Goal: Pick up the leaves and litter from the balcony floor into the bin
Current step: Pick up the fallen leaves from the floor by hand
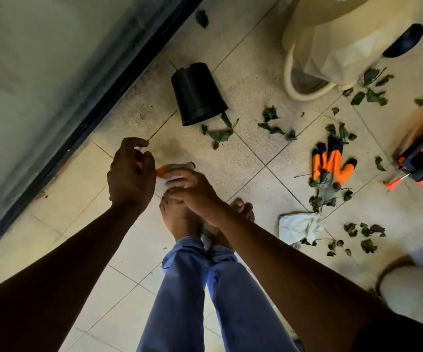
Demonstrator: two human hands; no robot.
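My right hand [192, 188] pinches an orange and grey work glove [177, 166] above my bare feet. My left hand [129, 171] is against the glove's orange end with curled fingers and seems to grip it. Its hold is partly hidden. Dark green leaves [219, 134] lie scattered over the tiled floor, more leaves [370, 94] sit by the bin and another patch of leaves [365, 231] lies at the right. A crumpled white paper [299, 226] lies near my right foot. The cream bin [307, 47] with a pale liner lies tipped at the top right.
A black plant pot [197, 95] lies on its side ahead. A second orange glove [332, 166] rests on leaves at the right. An orange and black sprayer [421, 156] is at the right edge. A dark sliding door frame [98, 110] runs along the left.
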